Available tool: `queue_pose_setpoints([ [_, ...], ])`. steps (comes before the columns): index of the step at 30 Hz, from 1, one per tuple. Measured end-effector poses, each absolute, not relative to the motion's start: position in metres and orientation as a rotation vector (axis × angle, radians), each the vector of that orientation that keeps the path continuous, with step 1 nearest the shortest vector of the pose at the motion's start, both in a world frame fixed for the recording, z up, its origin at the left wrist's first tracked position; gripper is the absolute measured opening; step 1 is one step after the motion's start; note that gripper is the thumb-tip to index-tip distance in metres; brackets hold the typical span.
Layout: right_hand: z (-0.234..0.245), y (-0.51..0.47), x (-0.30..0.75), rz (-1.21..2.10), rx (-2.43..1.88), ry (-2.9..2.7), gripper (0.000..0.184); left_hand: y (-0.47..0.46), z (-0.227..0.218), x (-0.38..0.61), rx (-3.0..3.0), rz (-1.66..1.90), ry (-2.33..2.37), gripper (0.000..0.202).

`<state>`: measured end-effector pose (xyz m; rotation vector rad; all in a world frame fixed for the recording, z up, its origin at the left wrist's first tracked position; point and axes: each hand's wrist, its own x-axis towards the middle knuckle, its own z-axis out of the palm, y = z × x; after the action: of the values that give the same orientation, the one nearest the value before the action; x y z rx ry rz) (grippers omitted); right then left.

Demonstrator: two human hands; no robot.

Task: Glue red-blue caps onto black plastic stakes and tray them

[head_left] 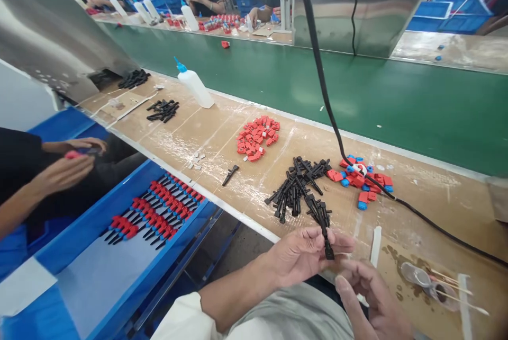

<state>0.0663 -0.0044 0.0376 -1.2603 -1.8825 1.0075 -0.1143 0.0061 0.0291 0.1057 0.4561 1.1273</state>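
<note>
My left hand (299, 255) pinches a small black plastic toy gun (328, 249) between thumb and fingers. Close by on the right is my right hand (371, 295), its fingers loosely curled and thumb apart, with nothing visible in it. Just beyond my hands lies a heap of similar black toy guns (296, 186) on the brown-covered bench (222, 144). One single black piece (230, 175) rests apart to the left. To the heap's right is a cluster of red and blue plastic parts (369, 184). Farther back sits a pile of small red parts (257, 137).
A black cable (323, 80) hangs down across the bench. A white squeeze bottle (196, 88) stands near the green conveyor belt (270, 72). Small cups with cotton swabs (444, 295) lie at right. A blue bin (99, 282) holds rows of assembled pieces; a co-worker's hands (67, 165) are beside it.
</note>
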Motion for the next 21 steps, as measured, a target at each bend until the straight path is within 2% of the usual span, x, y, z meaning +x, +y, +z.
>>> queue_pose_setpoints([
  [12, 0.04, -0.004, 0.052, 0.512, -1.14, -1.848, 0.013, -0.003, 0.031, -0.095, 0.151, 1.1, 0.63, 0.044],
  [21, 0.049, -0.005, 0.049, 0.496, -1.021, -1.922, 0.023, -0.001, 0.031, -0.098, 0.226, 1.174, 0.688, 0.048],
])
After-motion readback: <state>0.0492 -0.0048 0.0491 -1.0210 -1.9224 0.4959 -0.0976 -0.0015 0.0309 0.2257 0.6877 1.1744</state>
